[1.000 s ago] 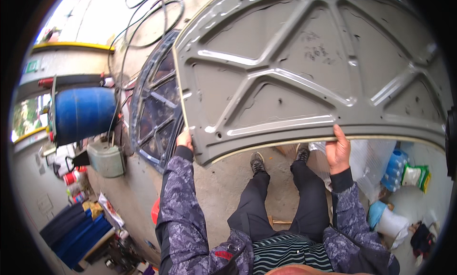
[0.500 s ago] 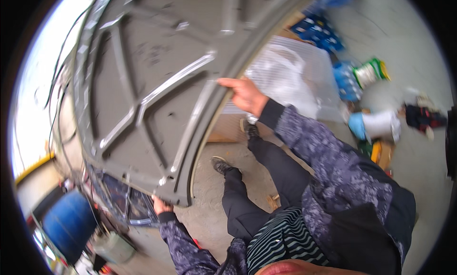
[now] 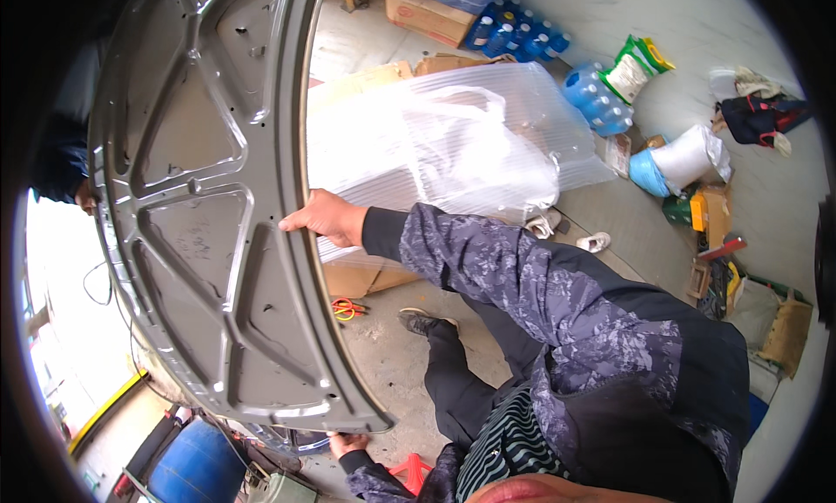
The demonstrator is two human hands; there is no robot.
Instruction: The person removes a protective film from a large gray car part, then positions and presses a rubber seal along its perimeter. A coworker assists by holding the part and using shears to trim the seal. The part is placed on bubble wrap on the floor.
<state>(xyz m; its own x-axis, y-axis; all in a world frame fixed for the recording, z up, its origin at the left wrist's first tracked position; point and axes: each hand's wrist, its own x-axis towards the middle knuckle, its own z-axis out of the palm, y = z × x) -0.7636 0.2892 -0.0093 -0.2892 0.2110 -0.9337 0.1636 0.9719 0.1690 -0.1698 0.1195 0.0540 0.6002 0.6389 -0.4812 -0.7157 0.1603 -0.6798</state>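
The right hand (image 3: 324, 217) is clamped on the long edge of one grey ribbed panel (image 3: 174, 250), thumb across its face; the left hand (image 3: 348, 444) grips its lower corner. A co-worker's hand (image 3: 85, 196) is at the far edge. The panel is up off the scuffed concrete floor (image 3: 392, 364). Around the room I count one blue drum (image 3: 198, 464) and one green-and-white bag (image 3: 629, 74); the blue bottles (image 3: 501, 40) overlap too much to count.

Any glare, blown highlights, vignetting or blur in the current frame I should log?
Head view: white glints along the ribs of the large grey metal hood panel; head view: translucent ribbed plastic sheeting nearly washed out in places; head view: background left of the panel blown out white; head view: black vignetting at the corners, while the bare right hand looks fairly sharp.
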